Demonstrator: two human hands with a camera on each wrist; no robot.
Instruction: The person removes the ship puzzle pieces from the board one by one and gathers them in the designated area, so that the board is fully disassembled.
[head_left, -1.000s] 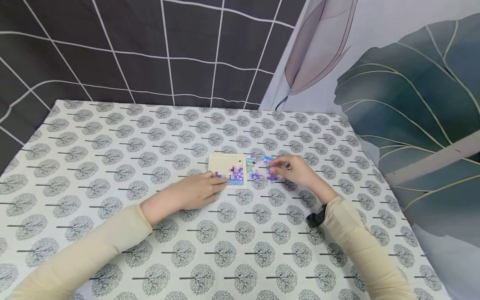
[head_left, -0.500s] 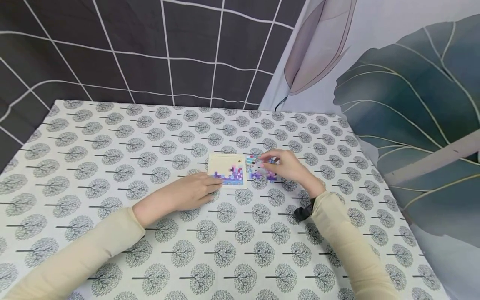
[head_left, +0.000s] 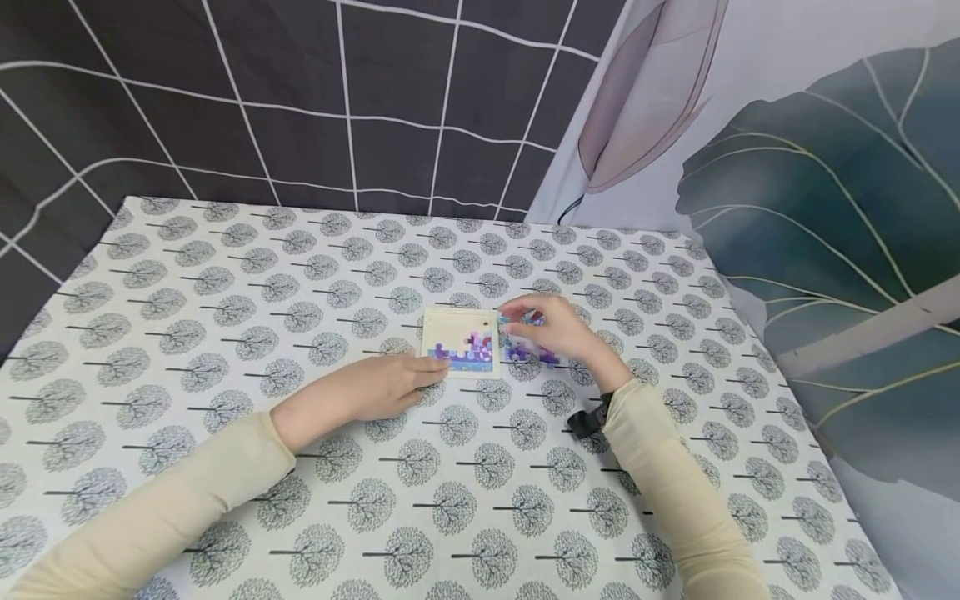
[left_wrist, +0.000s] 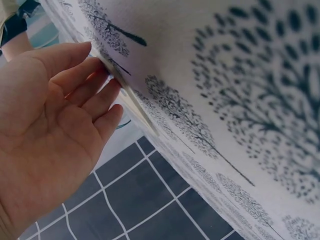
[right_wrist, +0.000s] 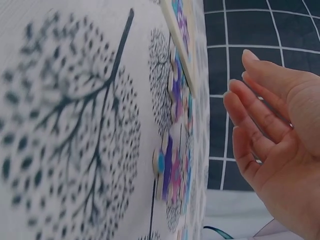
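A small square jigsaw tray with a cream base lies mid-table. Purple, blue and pink pieces fill its lower and right part. My left hand rests its straight fingertips on the tray's near-left edge; its palm shows in the left wrist view. Over the loose jigsaw pieces, beside the tray's right side, hovers my right hand. Its thumb and fingers are apart and lightly bent. In the right wrist view nothing shows between them, and loose pieces lie on the cloth below. The hand hides some pieces from the head view.
A white tablecloth with tree prints covers the table. Behind it hangs a dark cloth with white grid lines. A curtain with large leaves hangs at the right. A black wrist strap sits on the right wrist.
My right hand has moved left over the loose pieces, toward the tray's right edge. The left hand drew back slightly, with its fingertips still on the tray. The head view has shifted a little.
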